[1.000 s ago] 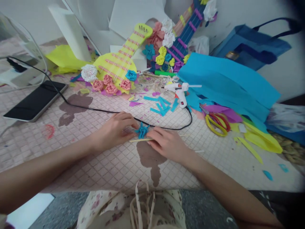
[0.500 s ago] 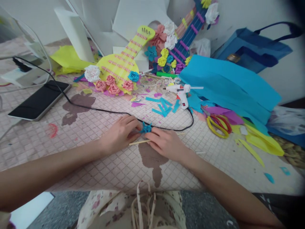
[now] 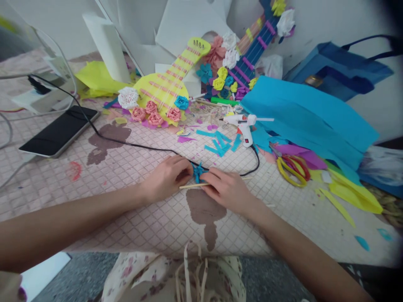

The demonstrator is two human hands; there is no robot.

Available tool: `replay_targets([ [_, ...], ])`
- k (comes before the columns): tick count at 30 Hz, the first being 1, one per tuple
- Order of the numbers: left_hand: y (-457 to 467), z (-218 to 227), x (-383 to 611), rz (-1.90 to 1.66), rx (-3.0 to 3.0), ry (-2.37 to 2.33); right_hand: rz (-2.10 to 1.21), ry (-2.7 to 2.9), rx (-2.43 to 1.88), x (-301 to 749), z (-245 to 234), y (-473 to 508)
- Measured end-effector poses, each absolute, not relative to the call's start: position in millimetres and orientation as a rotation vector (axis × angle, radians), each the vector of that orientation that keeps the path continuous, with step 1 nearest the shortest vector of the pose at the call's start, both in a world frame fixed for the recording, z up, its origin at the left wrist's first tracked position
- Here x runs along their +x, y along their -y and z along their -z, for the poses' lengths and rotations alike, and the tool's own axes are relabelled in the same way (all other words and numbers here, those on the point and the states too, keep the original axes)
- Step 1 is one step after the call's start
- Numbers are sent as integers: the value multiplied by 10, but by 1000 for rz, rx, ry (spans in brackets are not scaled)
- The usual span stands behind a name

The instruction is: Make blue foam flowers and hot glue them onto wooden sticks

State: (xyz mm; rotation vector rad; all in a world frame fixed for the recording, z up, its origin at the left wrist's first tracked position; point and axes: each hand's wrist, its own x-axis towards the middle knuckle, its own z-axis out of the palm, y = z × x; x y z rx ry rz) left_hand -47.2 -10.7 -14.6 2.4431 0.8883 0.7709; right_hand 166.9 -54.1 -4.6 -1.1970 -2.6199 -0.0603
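My left hand (image 3: 166, 178) and my right hand (image 3: 226, 188) meet at the middle of the patterned tablecloth (image 3: 126, 218). Both pinch a small blue paper flower (image 3: 198, 171) wound on a thin wooden stick (image 3: 189, 186). The stick lies flat and pokes out left under my right hand's fingers. Both hands' fingers are curled around the flower. A black cable (image 3: 135, 145) runs just behind my hands.
A white glue gun (image 3: 244, 123) lies behind, beside cut blue paper strips (image 3: 220, 140). Yellow-handled scissors (image 3: 291, 167) and blue crepe paper (image 3: 308, 113) sit to the right. A yellow paper guitar (image 3: 166, 90) with flowers and a tablet (image 3: 59, 131) are at the left.
The view has drifted slightly, so everything sits a little to the right. My fingers have closed tighter round the blue flower, which looks more compact.
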Motion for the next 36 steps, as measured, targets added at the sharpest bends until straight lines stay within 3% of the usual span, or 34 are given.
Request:
replay_targets([
  [24,17,141,-512,-719,2491,-738,-154,2580,-1251,1658,67,510],
  [36,8,137,-516,-699,2468,-750,3,2600,-1238,1589,109,494],
])
